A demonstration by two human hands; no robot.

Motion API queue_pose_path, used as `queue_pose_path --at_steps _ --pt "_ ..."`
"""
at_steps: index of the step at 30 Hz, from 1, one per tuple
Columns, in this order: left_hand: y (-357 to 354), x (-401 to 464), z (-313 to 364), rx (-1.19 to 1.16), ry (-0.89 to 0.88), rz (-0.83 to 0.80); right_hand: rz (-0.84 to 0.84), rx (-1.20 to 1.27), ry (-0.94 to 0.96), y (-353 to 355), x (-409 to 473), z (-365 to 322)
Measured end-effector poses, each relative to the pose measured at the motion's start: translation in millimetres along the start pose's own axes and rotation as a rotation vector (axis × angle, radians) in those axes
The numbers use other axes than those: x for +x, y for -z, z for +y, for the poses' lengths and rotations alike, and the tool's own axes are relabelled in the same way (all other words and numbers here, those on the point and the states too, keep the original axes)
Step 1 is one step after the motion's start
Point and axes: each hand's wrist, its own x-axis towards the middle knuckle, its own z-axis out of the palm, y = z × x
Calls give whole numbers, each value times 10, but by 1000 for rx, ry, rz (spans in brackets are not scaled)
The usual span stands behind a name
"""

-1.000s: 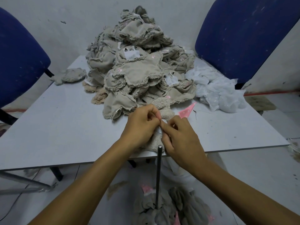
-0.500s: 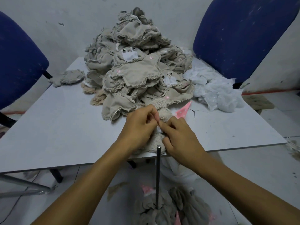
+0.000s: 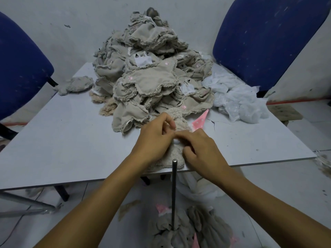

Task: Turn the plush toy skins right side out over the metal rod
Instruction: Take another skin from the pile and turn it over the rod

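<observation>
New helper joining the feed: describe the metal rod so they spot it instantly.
Find the grey table and its near edge. The metal rod stands upright there, below both hands. It is the only thin, shiny, straight thing, rising from soft grey toy skins on the floor.

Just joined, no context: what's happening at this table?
A person is working one fuzzy beige plush skin at the table's near edge, both hands pinching it: left hand, right hand. The upright metal rod stands just in front, bare at its tip. A big pile of skins waits behind; more skins lie at the rod's base.
</observation>
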Motion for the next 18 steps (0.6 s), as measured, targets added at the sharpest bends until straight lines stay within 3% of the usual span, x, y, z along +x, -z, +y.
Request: queue_pose_path --at_steps 5,9,11,13,15,16,18 --pt "5 30 -38 92 79 -69 129 -97 33 -55 -37 7" --pt "-31 -12 -57 183 62 -140 42 -291 -30 -138 23 -50" --pt "-29 11 -67 260 44 -136 36 -144 -6 -105 44 -45" --pt "-15 37 -80 291 59 -96 157 95 -41 -47 21 -29" --pt "-12 49 -79 224 115 -9 323 91 -147 -28 3 -2" --pt "-21 48 -70 167 138 66 325 14 -201 -34 11 10" --pt "-59 25 -39 72 124 227 177 -145 -243 -45 38 20"
